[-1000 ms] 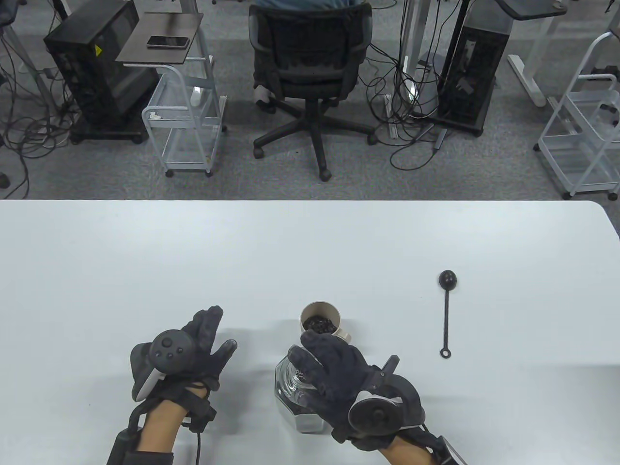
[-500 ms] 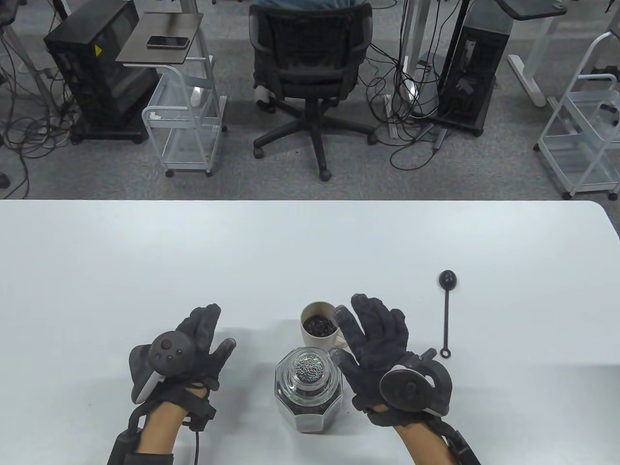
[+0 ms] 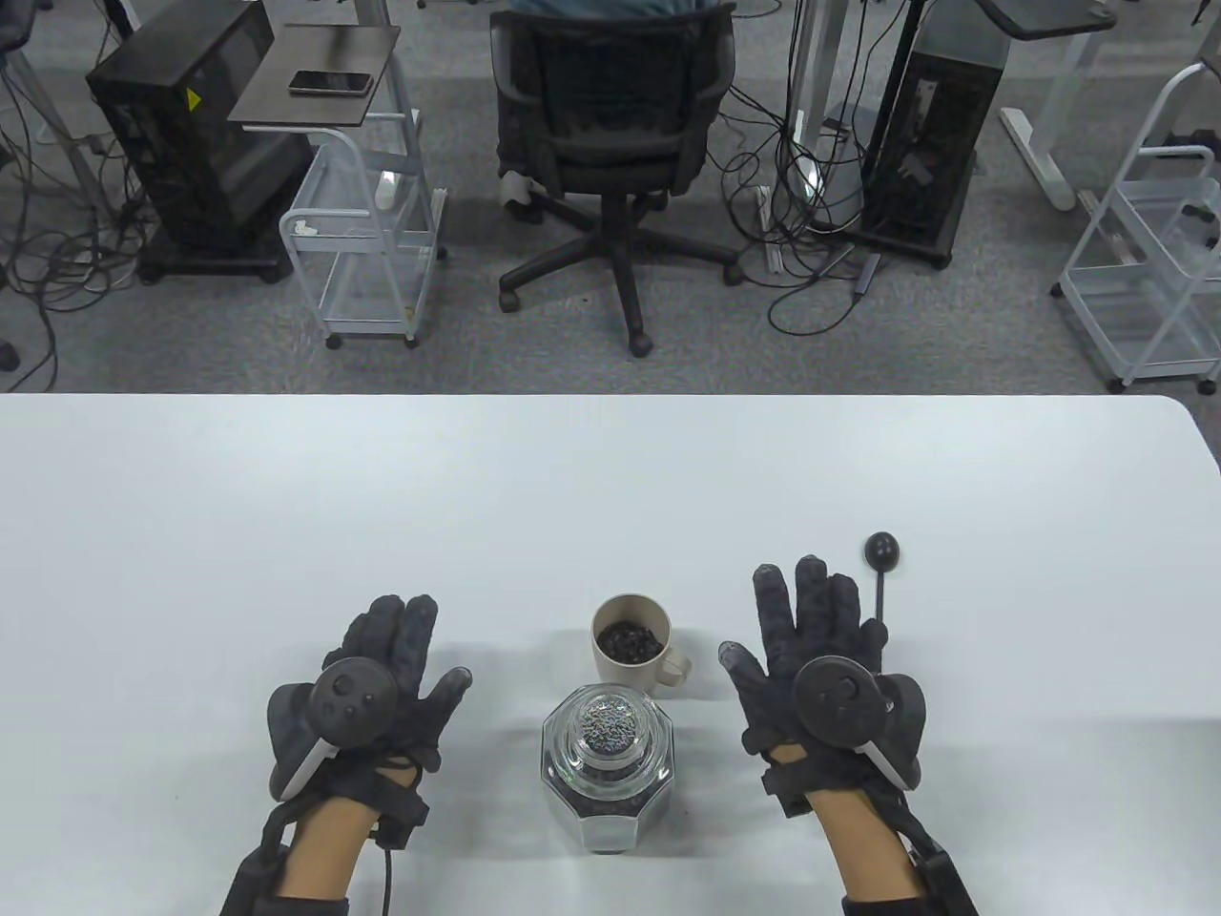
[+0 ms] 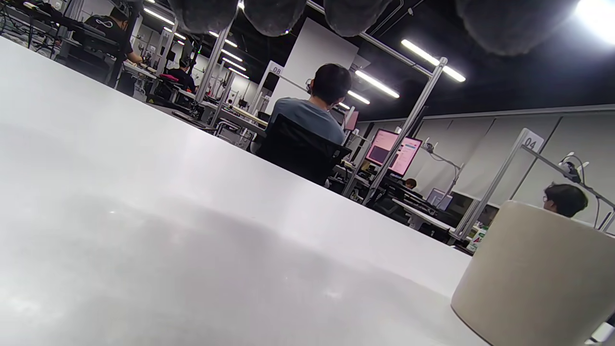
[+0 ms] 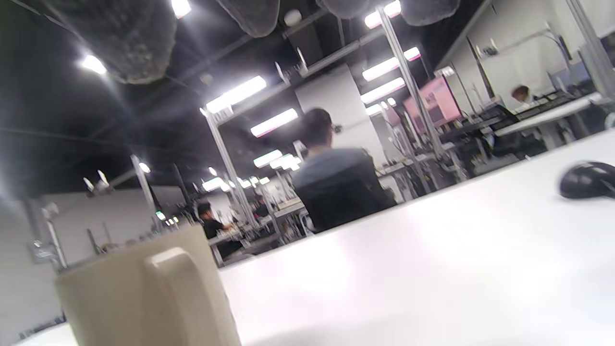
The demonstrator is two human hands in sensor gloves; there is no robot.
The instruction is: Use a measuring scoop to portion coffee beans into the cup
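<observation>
A beige cup (image 3: 630, 651) with dark coffee beans inside stands near the table's front middle; its side shows in the left wrist view (image 4: 543, 274) and its handle in the right wrist view (image 5: 158, 293). Just in front of it stands a glass jar (image 3: 609, 768) of beans with its glass lid on. The black measuring scoop (image 3: 881, 555) lies bowl-down at the right, its handle partly under my right hand; its bowl (image 5: 587, 179) shows in the right wrist view. My left hand (image 3: 396, 658) lies flat and open left of the jar. My right hand (image 3: 811, 620) lies flat and open right of the cup.
The white table (image 3: 610, 496) ends at a far edge and a rounded right corner. Beyond it are an office chair (image 3: 610, 143), a wire cart (image 3: 367, 239) and computer towers on the floor.
My right hand left the jar lid, swung right past the cup and settled flat over the scoop's handle. The left hand barely shifted.
</observation>
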